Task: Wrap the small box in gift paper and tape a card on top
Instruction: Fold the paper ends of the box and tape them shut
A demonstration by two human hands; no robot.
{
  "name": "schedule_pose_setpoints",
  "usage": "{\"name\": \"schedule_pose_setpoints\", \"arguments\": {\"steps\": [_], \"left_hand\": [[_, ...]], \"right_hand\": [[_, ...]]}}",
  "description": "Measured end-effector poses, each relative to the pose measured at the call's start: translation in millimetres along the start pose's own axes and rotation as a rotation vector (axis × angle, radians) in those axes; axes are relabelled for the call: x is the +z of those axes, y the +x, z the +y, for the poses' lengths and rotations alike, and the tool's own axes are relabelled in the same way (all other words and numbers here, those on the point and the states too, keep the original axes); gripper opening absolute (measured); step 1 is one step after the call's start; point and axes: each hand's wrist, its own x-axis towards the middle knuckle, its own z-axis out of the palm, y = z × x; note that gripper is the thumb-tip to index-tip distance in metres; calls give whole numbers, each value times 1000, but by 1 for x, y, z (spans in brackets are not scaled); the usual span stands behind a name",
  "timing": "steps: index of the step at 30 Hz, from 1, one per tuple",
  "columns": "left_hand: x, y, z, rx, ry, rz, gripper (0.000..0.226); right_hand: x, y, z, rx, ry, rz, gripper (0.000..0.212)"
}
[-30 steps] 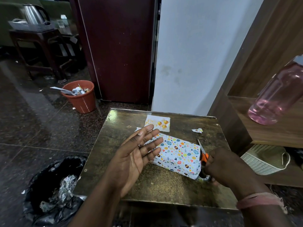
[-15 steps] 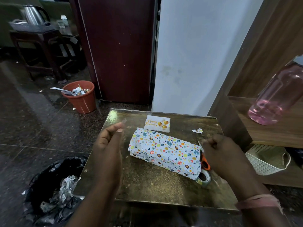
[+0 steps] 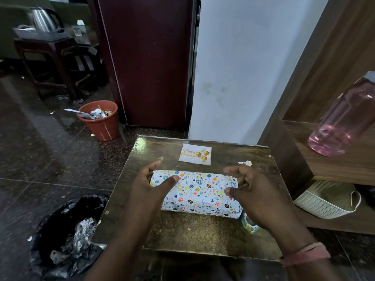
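Box: wrapped in pale egg-print paper, lying mid-table | Left hand: grasps its left end | Right hand: grasps its right end | Card: flat behind box, apart

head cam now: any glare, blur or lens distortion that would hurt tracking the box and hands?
Head view: dim overall; a glare patch on the table at its far left corner. The wrapped box and card are sharp, and the left hand and right hand only slightly soft. Wide-angle bending tilts the pink bottle and the walls at the frame edges.
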Motion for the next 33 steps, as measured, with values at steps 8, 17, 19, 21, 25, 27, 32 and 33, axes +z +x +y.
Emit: {"name": "schedule_pose_setpoints", "arguments": {"steps": [8, 17, 19, 21, 25, 27, 32, 33], "left_hand": [[1, 0, -1, 26, 25, 46, 39], [2, 2, -6, -40, -29, 37, 38], [2, 2, -4, -47, -40, 24, 44], [2, 3, -4, -63, -59, 11, 49], [2, 4, -4, -80, -96, 40, 43], [1, 5, -4, -88, -158, 73, 29], [3, 3, -2, -66, -200, 91, 17], [3, 2, -1, -59, -200, 79, 17]], "right_hand": [[4, 4, 9, -50, -77, 1, 21], [7, 5, 12, -60, -110, -8, 14], [7, 6, 12, -51, -108, -14, 23], [7, 5, 11, -53, -101, -26, 33], [6, 5, 10, -56, -79, -12, 35], [6, 4, 10, -53, -64, 5, 35], [6, 4, 7, -29, 31, 6, 38], [5, 4, 5, -23, 64, 4, 38]]}}
